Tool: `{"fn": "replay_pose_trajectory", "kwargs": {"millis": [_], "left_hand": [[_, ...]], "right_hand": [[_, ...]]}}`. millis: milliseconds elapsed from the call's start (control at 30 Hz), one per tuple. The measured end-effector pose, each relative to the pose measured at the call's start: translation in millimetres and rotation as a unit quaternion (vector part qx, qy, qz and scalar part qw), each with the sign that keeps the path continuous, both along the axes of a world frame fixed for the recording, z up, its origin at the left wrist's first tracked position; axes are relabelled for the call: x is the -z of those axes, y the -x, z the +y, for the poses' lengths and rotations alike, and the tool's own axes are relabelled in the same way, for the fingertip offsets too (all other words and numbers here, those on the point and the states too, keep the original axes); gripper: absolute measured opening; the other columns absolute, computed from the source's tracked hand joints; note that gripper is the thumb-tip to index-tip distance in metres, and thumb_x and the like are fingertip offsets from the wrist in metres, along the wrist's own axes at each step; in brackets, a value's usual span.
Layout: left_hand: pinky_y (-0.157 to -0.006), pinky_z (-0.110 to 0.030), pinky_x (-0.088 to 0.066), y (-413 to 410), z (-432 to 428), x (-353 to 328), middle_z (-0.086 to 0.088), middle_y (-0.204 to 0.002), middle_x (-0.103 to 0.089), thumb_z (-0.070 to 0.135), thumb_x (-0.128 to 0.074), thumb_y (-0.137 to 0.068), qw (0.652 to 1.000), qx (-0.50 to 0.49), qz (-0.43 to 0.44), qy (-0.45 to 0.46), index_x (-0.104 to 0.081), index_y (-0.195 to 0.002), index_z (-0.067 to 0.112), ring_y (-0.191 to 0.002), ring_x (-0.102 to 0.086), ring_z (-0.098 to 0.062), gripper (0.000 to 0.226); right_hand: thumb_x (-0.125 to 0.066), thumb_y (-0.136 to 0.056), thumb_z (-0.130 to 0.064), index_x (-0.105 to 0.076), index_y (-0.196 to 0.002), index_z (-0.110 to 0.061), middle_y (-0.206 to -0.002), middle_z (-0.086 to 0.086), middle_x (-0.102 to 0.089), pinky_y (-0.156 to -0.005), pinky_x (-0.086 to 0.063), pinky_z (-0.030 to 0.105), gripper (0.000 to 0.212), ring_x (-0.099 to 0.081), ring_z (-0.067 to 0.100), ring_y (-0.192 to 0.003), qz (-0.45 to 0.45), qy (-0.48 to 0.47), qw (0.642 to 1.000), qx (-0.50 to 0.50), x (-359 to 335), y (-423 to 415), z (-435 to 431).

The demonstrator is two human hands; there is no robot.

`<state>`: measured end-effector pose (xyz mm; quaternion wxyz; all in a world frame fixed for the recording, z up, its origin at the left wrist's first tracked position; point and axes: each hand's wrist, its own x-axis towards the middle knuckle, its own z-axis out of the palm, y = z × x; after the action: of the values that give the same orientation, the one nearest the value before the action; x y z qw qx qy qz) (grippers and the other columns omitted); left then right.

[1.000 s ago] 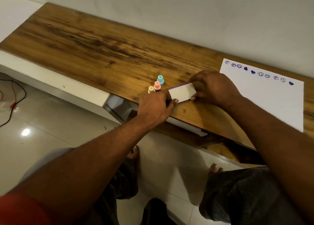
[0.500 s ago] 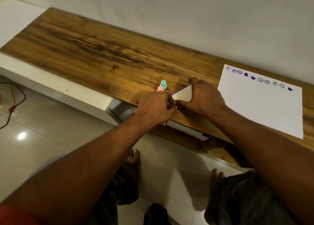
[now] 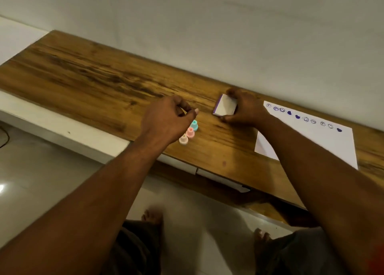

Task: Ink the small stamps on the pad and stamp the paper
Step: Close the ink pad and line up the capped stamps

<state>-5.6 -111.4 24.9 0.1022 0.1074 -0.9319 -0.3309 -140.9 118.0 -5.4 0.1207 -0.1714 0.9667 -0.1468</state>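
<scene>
Wood desk: R fingers clamp ink pad; L fingers curled empty near stamps

No words, numbers or brand names can be read anywhere. The only signs are on the white paper: a row of stamped marks in dark blue ink along its far edge, seven small round outlined imprints, their inner detail too small to make out, and three solid heart-like shapes among them.

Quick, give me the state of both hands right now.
Left hand: fingers curled, nothing visible in it.
Right hand: grips the ink pad.
</scene>
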Motion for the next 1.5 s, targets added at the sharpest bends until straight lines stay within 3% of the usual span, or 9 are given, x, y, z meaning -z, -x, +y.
{"fn": "replay_pose_trajectory", "kwargs": {"millis": [133, 300, 400, 733, 867, 967, 1100, 1267, 1500], "left_hand": [[-0.052, -0.021, -0.039, 6, -11, 13, 0.017, -0.064, -0.065, 0.06, -0.075, -0.085, 1.0, -0.018, -0.001, -0.007, -0.074, -0.087, 0.035, -0.071, -0.06, 0.015, 0.025], [-0.054, -0.022, -0.044, 13, -9, 21, 0.017, -0.066, -0.066, 0.06, -0.076, -0.085, 1.0, -0.019, -0.018, -0.014, -0.075, -0.089, 0.035, -0.062, -0.064, 0.001, 0.026], [-0.056, -0.024, -0.049, 15, -6, 22, 0.016, -0.067, -0.068, 0.06, -0.075, -0.085, 1.0, -0.014, -0.02, -0.015, -0.075, -0.09, 0.034, -0.063, -0.065, 0.001, 0.027], [-0.055, -0.024, -0.042, 15, -6, 24, 0.013, -0.067, -0.069, 0.058, -0.075, -0.087, 0.999, -0.009, -0.049, -0.015, -0.076, -0.094, 0.031, -0.063, -0.066, -0.002, 0.028], [-0.057, -0.025, -0.044, 15, -7, 25, 0.012, -0.069, -0.07, 0.058, -0.075, -0.087, 0.998, -0.02, -0.06, -0.012, -0.075, -0.095, 0.032, -0.067, -0.066, -0.004, 0.027], [-0.059, -0.027, -0.047, 15, -11, 27, 0.011, -0.071, -0.069, 0.057, -0.075, -0.087, 0.998, -0.023, -0.065, 0.004, -0.074, -0.098, 0.033, -0.068, -0.066, -0.006, 0.026], [-0.067, -0.031, -0.055, 17, -13, 31, 0.012, -0.078, -0.07, 0.056, -0.077, -0.084, 0.99, -0.013, -0.128, 0.049, -0.071, -0.105, 0.035, -0.073, -0.065, -0.005, 0.03], [-0.069, -0.03, -0.053, 18, -19, 38, 0.011, -0.088, -0.07, 0.059, -0.079, -0.078, 0.977, -0.003, -0.204, 0.07, -0.07, -0.109, 0.036, -0.082, -0.065, -0.009, 0.04], [-0.067, -0.029, -0.053, 16, -27, 33, 0.012, -0.081, -0.073, 0.07, -0.067, -0.054, 0.967, 0.012, -0.254, 0.022, -0.068, -0.094, 0.04, -0.076, -0.068, -0.008, 0.051]], "right_hand": [[-0.086, -0.059, -0.068, -0.037, -0.151, -0.033, -0.148, -0.002, -0.055, -0.106, -0.047, 0.053, 0.11, -0.055, 0.027, -0.132, -0.005, 0.032, 0.999, -0.003, 9, 25, 9], [-0.089, -0.059, -0.065, -0.037, -0.15, -0.033, -0.146, -0.001, -0.056, -0.104, -0.048, 0.052, 0.11, -0.056, 0.026, -0.129, -0.001, 0.043, 0.999, -0.01, 17, 37, 12], [-0.09, -0.06, -0.062, -0.035, -0.152, -0.03, -0.147, 0.001, -0.054, -0.106, -0.047, 0.053, 0.112, -0.055, 0.028, -0.13, -0.012, 0.044, 0.999, -0.024, 20, 41, 15], [-0.087, -0.066, -0.064, -0.03, -0.158, -0.03, -0.156, 0.002, -0.046, -0.113, -0.04, 0.055, 0.113, -0.046, 0.03, -0.14, -0.021, 0.046, 0.998, -0.041, 26, 44, 23], [-0.08, -0.067, -0.075, -0.027, -0.16, -0.034, -0.159, 0.003, -0.043, -0.116, -0.033, 0.059, 0.114, -0.041, 0.031, -0.143, 0.009, 0.039, 0.997, -0.059, 14, 42, 21], [-0.077, -0.074, -0.071, -0.042, -0.151, -0.036, -0.147, -0.007, -0.056, -0.108, -0.044, 0.049, 0.092, -0.05, 0.021, -0.132, 0.072, 0.09, 0.984, -0.134, -3, 34, 2], [-0.082, -0.084, -0.039, -0.061, -0.134, -0.035, -0.121, -0.015, -0.066, -0.08, -0.05, 0.021, 0.054, -0.061, 0.003, -0.103, -0.03, 0.066, 0.961, -0.267, -11, 12, -42], [-0.079, -0.089, -0.021, -0.066, -0.131, -0.031, -0.124, -0.008, -0.068, -0.084, -0.055, 0.026, 0.045, -0.062, 0.009, -0.108, -0.036, 0.017, 0.944, -0.326, 0, 2, -64], [-0.079, -0.088, -0.034, -0.071, -0.119, -0.033, -0.116, -0.012, -0.069, -0.081, -0.05, 0.026, 0.031, -0.062, 0.008, -0.103, -0.013, 0.01, 0.945, -0.326, 10, 3, -71]]}}
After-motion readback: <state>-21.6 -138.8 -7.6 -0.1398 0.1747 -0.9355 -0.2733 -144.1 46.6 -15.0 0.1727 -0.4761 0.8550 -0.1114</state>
